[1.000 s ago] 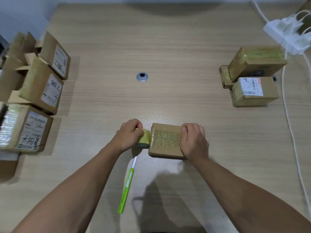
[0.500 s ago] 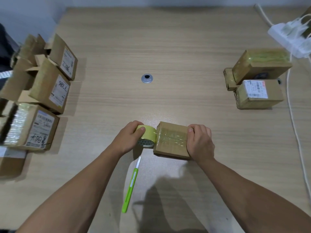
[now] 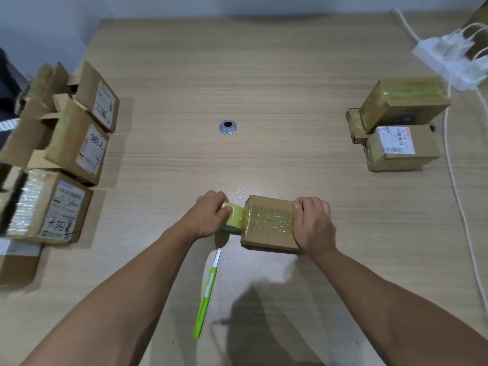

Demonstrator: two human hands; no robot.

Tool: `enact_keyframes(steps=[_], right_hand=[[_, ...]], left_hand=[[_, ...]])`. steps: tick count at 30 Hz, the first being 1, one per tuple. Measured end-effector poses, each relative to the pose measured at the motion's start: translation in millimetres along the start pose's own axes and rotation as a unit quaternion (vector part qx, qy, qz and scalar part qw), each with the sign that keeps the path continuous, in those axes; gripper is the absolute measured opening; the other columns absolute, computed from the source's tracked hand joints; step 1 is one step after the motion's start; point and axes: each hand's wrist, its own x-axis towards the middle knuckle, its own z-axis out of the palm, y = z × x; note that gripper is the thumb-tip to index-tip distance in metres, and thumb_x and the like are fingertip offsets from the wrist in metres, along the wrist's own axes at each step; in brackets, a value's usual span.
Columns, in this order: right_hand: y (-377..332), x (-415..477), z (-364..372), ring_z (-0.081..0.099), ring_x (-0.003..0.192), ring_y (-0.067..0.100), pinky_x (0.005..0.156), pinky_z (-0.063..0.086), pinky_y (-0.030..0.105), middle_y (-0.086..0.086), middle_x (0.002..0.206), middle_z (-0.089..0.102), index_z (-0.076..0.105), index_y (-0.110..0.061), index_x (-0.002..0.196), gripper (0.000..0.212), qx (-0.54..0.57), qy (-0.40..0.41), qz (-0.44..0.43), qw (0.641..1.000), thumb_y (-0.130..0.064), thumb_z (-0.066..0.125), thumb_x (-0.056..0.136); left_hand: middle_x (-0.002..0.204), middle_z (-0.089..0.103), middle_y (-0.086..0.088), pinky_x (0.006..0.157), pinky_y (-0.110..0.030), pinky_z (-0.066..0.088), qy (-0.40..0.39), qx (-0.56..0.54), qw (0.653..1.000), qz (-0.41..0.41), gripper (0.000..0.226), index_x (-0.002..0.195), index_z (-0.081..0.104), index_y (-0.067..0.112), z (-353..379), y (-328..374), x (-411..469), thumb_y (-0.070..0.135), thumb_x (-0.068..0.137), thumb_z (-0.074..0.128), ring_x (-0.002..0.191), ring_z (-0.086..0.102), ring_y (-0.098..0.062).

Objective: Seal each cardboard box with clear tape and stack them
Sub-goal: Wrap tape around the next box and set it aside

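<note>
A small cardboard box point(image 3: 269, 223) lies on the wooden table point(image 3: 264, 88) in front of me, with a strip of clear tape across its top. My right hand point(image 3: 313, 223) grips the box's right end, thumb on top. My left hand point(image 3: 208, 215) holds a yellowish tape roll point(image 3: 233, 216) against the box's left side. At the right stand taped boxes point(image 3: 404, 101), one stacked on others. Several cardboard boxes point(image 3: 79, 146) with labels sit along the left edge, some with flaps open.
A green utility knife point(image 3: 206, 299) with its blade out lies just below my left hand. A metal grommet point(image 3: 228, 126) is set in the table's middle. A white power strip point(image 3: 449, 56) and cable point(image 3: 459, 196) run along the right side.
My left hand has drawn the tape roll a little away from the box's left edge and turned it, so more of the roll shows. The right hand stays on the box.
</note>
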Motion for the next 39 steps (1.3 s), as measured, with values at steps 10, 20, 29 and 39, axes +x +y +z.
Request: enact_keyframes(steps=[10, 20, 29, 39], right_hand=[[5.0, 0.0, -0.9, 0.041, 0.103, 0.014, 0.076, 0.036, 0.03, -0.005, 0.104, 0.058, 0.064, -0.013, 0.1, 0.018, -0.007, 0.005, -0.007, 1.0, -0.015, 0.047, 0.104], [2.9, 1.5, -4.5, 0.029, 0.099, 0.003, 0.076, 0.034, 0.031, -0.013, 0.102, 0.048, 0.062, -0.016, 0.102, 0.02, -0.004, -0.009, 0.011, 1.0, -0.019, 0.042, 0.106], [3.7, 0.8, -7.0, 0.032, 0.104, 0.008, 0.081, 0.033, 0.031, -0.013, 0.103, 0.048, 0.061, -0.018, 0.103, 0.021, 0.01, -0.018, 0.005, 1.0, -0.02, 0.04, 0.106], [-2.0, 2.1, -11.8, 0.035, 0.119, 0.013, 0.082, 0.033, 0.032, -0.015, 0.109, 0.046, 0.058, -0.023, 0.107, 0.026, -0.002, -0.057, 0.037, 0.998, -0.026, 0.032, 0.107]], left_hand=[[0.106, 0.053, -0.005, 0.075, -0.032, 0.038, 0.059, -0.234, 0.969, -0.052, 0.016, 0.084, 0.06, 0.021, 10.2, 6.9, -11.8, 0.015, 0.097, 0.053, 0.092, 0.052, -0.018], [0.133, 0.053, 0.009, 0.104, -0.028, 0.036, 0.118, -0.246, 0.962, -0.014, 0.037, 0.141, 0.053, 0.022, 6.5, 2.1, -26.3, 0.031, 0.106, 0.045, 0.123, 0.048, -0.008], [0.097, 0.064, -0.007, 0.068, -0.031, 0.038, 0.061, -0.046, 0.965, -0.251, 0.015, 0.094, 0.056, 0.012, 43.0, -45.1, -56.8, 0.025, 0.094, 0.05, 0.086, 0.055, -0.024], [0.092, 0.063, -0.006, 0.071, -0.033, 0.047, 0.015, 0.118, 0.977, -0.18, 0.032, 0.084, 0.054, 0.019, 73.2, -39.8, -88.6, 0.049, 0.09, 0.044, 0.084, 0.059, -0.026]])
